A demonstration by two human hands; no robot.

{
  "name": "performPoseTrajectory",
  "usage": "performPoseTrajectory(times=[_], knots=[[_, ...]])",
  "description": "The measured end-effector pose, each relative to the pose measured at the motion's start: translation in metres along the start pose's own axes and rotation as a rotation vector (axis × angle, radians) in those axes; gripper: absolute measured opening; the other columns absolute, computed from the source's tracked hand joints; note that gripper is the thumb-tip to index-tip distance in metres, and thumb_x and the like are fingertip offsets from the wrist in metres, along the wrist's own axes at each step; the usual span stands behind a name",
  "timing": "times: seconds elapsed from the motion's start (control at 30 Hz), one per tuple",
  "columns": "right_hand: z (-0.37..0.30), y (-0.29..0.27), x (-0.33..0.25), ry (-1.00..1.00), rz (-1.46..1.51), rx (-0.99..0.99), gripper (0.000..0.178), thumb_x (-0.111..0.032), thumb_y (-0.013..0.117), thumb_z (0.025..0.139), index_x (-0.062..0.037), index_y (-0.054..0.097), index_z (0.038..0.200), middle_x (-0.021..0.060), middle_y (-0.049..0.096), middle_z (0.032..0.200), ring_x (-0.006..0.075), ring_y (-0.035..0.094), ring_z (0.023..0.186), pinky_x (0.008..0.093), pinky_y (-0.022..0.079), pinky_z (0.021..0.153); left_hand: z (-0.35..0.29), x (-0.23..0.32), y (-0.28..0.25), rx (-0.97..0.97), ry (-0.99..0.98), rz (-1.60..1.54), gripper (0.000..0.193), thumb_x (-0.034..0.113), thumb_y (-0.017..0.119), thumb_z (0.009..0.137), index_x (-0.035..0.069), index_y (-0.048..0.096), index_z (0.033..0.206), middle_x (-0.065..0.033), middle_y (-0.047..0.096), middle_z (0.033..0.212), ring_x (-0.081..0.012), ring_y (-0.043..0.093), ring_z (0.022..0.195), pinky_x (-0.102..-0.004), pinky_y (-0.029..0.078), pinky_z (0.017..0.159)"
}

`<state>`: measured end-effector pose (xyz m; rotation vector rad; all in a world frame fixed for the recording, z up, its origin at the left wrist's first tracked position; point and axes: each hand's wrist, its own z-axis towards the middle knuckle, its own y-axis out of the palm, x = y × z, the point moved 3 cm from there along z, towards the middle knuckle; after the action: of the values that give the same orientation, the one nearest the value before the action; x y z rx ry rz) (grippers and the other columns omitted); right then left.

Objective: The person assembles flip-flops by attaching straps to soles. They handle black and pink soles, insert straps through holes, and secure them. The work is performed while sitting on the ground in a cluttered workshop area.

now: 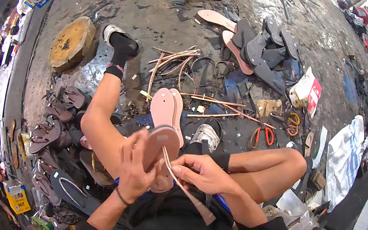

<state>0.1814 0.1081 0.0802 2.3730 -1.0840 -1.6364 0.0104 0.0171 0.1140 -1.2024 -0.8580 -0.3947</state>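
Brown sole (162,141): held in left hand (134,167)
Strap (202,209): pinched by right hand (204,172), maybe poking into sole
Pink soles (162,105): past both hands

"What's in the grip?"
"A sole (164,141) and a strap (196,203)."
"Left of it?"
"Slippers (47,136); the stump (72,42) farther ahead."
"Straight ahead?"
"Two soles (161,107), then strips (173,57)."
"Ahead-right?"
"Scissors (265,133), the pile (270,74) beyond."
"Far right?"
"Cloth (344,163)."

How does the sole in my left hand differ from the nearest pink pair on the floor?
The held sole is browner; the pink pair is paler. Your left hand grips the held sole; the pink pair lies loose. A strap meets the held sole, not the pink pair. Both have rounded ends.
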Motion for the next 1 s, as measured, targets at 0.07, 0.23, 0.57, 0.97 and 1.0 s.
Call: performPoseTrajectory(times=[0.07, 0.23, 0.57, 0.97, 1.0], knots=[[0.007, -0.002, -0.009, -0.006, -0.055, 0.020, 0.019, -0.018, 0.057, 0.105, -0.0021, 0.065, 0.110, 0.0018, 0.065, 0.085, 0.0066, 0.058, 0.072, 0.0252, 0.051, 0.062, -0.009, -0.017, 0.011, 0.060, 0.328, 0.341, 0.045, 0.013, 0.079, 0.079, 0.009, 0.071, 0.123, -0.0197, 0.051, 0.141, -0.0376, 0.051, 0.126, -0.0452, 0.038, 0.111], [0.014, 0.006, -0.014, 0.011, -0.163, 0.053, 0.018, -0.014, 0.058, 0.104, 0.0015, 0.063, 0.112, 0.0059, 0.068, 0.089, 0.0107, 0.066, 0.079, 0.0280, 0.055, 0.070, 0.009, -0.022, 0.014, -0.088, 0.341, 0.197, 0.042, 0.013, 0.074, 0.079, 0.009, 0.071, 0.120, -0.0141, 0.059, 0.133, -0.0339, 0.056, 0.120, -0.0427, 0.047, 0.102], [0.036, -0.015, 0.026, -0.223, 0.151, 0.171, 0.017, -0.006, 0.061, 0.100, 0.0030, 0.061, 0.114, 0.0105, 0.070, 0.105, 0.0133, 0.067, 0.097, 0.0298, 0.056, 0.084, 0.000, -0.057, 0.073, -0.044, -0.251, -0.782, 0.034, 0.005, 0.073, 0.085, 0.001, 0.060, 0.116, -0.0182, 0.067, 0.120, -0.0322, 0.069, 0.105, -0.0384, 0.055, 0.089], [0.142, -0.124, 0.086, 0.084, -1.282, 0.528, 0.024, -0.018, 0.055, 0.094, -0.0024, 0.068, 0.106, 0.0259, 0.071, 0.099, 0.0453, 0.069, 0.091, 0.0558, 0.052, 0.081, 0.039, -0.134, 0.205, 0.004, -0.039, 0.544, 0.044, 0.028, 0.055, 0.098, 0.007, 0.054, 0.136, -0.0173, 0.049, 0.139, -0.0399, 0.045, 0.132, -0.0502, 0.041, 0.106], [0.138, -0.138, 0.093, 0.037, -1.308, 0.556, 0.020, -0.017, 0.060, 0.093, -0.0004, 0.068, 0.101, 0.0256, 0.071, 0.095, 0.0452, 0.069, 0.093, 0.0538, 0.053, 0.081, 0.044, -0.133, 0.208, -0.044, 0.002, 0.484, 0.045, 0.026, 0.058, 0.096, 0.009, 0.054, 0.137, -0.0154, 0.048, 0.142, -0.0386, 0.043, 0.135, -0.0524, 0.038, 0.109]])
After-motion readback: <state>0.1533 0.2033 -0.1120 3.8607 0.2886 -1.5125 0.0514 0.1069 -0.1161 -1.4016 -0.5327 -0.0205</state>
